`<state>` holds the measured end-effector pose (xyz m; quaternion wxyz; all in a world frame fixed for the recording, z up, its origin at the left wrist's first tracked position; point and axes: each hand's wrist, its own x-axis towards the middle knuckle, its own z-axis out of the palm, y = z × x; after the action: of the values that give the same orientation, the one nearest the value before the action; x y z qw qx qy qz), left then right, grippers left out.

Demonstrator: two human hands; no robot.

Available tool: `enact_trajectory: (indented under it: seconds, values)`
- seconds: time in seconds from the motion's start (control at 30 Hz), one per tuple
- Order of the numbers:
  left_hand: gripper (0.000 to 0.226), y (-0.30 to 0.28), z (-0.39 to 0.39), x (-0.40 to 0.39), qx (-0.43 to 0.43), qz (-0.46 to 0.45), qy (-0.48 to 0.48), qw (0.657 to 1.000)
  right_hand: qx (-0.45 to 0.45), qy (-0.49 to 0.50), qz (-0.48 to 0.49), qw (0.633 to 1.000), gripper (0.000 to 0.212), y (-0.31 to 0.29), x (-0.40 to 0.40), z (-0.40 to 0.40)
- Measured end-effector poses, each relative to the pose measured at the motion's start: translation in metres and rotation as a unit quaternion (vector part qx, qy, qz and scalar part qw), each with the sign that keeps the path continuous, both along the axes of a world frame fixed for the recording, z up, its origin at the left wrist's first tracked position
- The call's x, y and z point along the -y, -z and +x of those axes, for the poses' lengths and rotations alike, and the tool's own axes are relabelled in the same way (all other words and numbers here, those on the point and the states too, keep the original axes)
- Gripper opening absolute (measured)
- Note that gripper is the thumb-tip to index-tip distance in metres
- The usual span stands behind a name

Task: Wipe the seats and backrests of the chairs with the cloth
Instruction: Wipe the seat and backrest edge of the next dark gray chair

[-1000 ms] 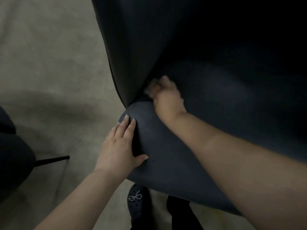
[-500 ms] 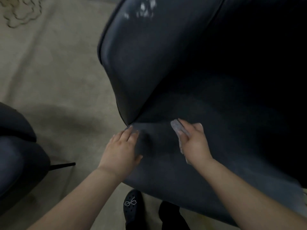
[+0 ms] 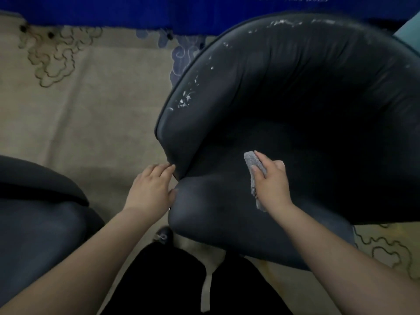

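- Cloth [image 3: 255,171], a grey folded pad, sits pinched in the right hand [image 3: 271,185]: fingers [image 3: 259,159] lie along its top and the thumb tucks beneath, so a flat face stays ready to meet the upholstery.
- Right hand and cloth are over the seat [image 3: 218,214] of the dark chair [image 3: 295,105], near the crease where seat meets backrest [image 3: 306,83]; whether the cloth presses the seat or floats just above it I cannot tell.
- Left hand [image 3: 151,189] is spread and holds nothing; its fingertips [image 3: 169,167] touch the lower left corner of the backrest and its thumb rests against the seat's left edge. My reading is that it steadies the chair so it does not swing or slide under the wiping.
- Relative to the chair, the cloth is inside the shell and right of the left hand, which stays at the outer left rim; the 2 hands are well apart.
- White flecks [image 3: 185,100] run up the left rim of the backrest, above the left hand and far from the cloth; that stretch looks unwiped, so I judge the backrest is yet to be done.
- Left of the chair stands a 2nd dark chair [image 3: 38,212], with patterned carpet [image 3: 91,105] between them and a blue cloth band [image 3: 113,12] beyond the chair.
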<state>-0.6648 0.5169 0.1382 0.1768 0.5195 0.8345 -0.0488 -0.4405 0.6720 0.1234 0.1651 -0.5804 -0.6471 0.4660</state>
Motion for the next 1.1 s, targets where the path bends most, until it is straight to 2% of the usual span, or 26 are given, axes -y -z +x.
enact_trajectory:
  seconds: [0.13, 0.33, 0.67, 1.1]
  values:
    - [0.065, -0.016, -0.028, -0.003, -0.013, -0.007, 0.058, 0.998, -0.004, 0.025, -0.002, 1.0, 0.038, -0.021, 0.013, -0.028]
    - [0.067, -0.029, -0.099, -0.015, -0.023, -0.019, 0.161, 0.986, -0.027, 0.116, 0.006, 0.993, 0.037, -0.033, 0.038, -0.088]
    - [0.069, -0.073, -0.186, -0.052, -0.052, -0.008, 0.328, 0.943, -0.02, 0.266, 0.016, 0.963, 0.037, -0.078, 0.078, -0.148]
    - [0.07, -0.078, -0.191, -0.106, -0.066, 0.005, 0.36, 0.931, -0.026, 0.284, 0.019, 0.958, 0.038, -0.09, 0.046, -0.132]
